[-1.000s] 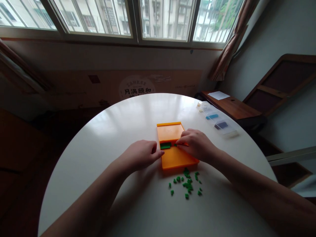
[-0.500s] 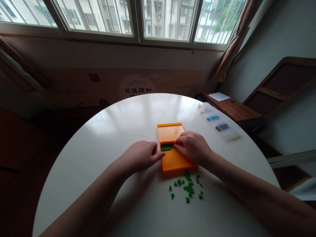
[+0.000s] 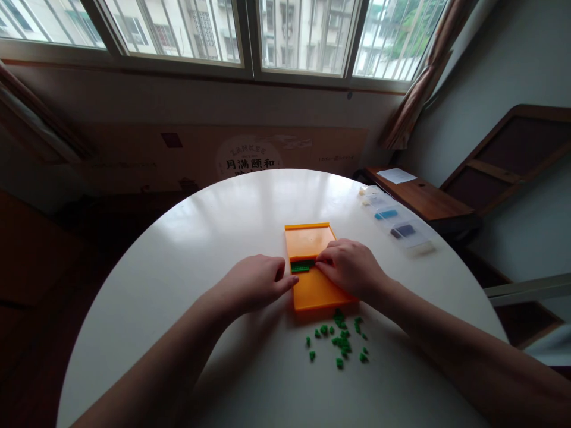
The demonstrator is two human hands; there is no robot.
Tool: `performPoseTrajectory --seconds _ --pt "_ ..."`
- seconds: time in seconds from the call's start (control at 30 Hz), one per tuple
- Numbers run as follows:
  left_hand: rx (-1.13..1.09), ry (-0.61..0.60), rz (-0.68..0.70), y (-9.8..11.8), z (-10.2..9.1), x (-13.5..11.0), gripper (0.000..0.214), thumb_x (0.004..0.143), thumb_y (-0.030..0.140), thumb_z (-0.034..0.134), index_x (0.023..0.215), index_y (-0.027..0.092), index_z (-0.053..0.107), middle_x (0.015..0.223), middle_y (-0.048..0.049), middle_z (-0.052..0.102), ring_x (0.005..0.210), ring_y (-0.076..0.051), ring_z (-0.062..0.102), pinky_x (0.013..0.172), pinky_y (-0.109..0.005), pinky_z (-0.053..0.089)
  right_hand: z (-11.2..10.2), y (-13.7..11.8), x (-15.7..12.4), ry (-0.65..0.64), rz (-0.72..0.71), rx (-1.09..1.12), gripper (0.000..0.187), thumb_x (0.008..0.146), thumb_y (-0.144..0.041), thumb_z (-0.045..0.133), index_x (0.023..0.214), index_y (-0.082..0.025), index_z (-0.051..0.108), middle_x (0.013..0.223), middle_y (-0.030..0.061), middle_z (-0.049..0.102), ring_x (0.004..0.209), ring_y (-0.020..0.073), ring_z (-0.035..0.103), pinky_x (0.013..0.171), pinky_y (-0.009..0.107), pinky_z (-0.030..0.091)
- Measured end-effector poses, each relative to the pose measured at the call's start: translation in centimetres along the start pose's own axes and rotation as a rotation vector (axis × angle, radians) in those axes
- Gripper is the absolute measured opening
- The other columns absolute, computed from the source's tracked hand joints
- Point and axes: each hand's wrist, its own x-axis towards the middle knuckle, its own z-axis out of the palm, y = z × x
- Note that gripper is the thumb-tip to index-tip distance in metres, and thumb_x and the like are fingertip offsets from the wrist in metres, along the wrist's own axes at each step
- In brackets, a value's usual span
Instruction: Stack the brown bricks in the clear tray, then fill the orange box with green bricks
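An orange plastic tray (image 3: 312, 291) lies on the white table, a raised bar crossing its middle. Against this bar sits a strip of small green bricks (image 3: 300, 268). My right hand (image 3: 350, 261) rests over the tray's right side, thumb and fingers pinched at the strip's right end on what looks like a small green brick, mostly hidden by the fingertips. At the left rim is my left hand (image 3: 259, 279), fingers curled and thumb reaching over the tray's edge. Several loose green bricks (image 3: 342, 342) are scattered in front of the tray.
A clear plastic compartment box (image 3: 410, 238) with blue and dark pieces stands at the right of the round white table (image 3: 156, 285). Beyond that table's right edge is a wooden desk (image 3: 428, 196) with a paper sheet (image 3: 397, 175). Windows line the back wall.
The view has shifted very slightly. Both hands keep almost the same places at the tray, and the loose green bricks lie as before.
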Motion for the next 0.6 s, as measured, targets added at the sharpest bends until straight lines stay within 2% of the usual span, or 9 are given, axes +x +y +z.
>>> performPoseTrajectory --seconds 0.2,0.6 --pt "-0.002 0.008 -0.002 -0.12 0.12 0.05 0.045 0.086 0.061 0.042 0.073 0.022 0.061 0.077 -0.0054 0.069 0.065 -0.02 0.059 0.053 -0.03 0.032 -0.13 -0.23 0.15 -0.04 0.035 -0.004 0.02 0.09 -0.031 0.057 0.088 -0.027 0.076 0.089 -0.0002 0.072 0.076 0.0154 0.063 0.061 0.028 0.037" --pt "0.014 0.002 -0.011 0.14 -0.07 0.02 0.045 0.086 0.061 0.042 0.074 0.022 0.062 0.078 -0.0059 0.069 0.065 -0.021 0.059 0.055 -0.031 0.034 -0.03 -0.17 0.1 -0.033 0.042 0.018 0.019 0.09 -0.032 0.058 0.089 -0.028 0.076 0.09 -0.0007 0.073 0.078 0.0159 0.064 0.062 0.027 0.038"
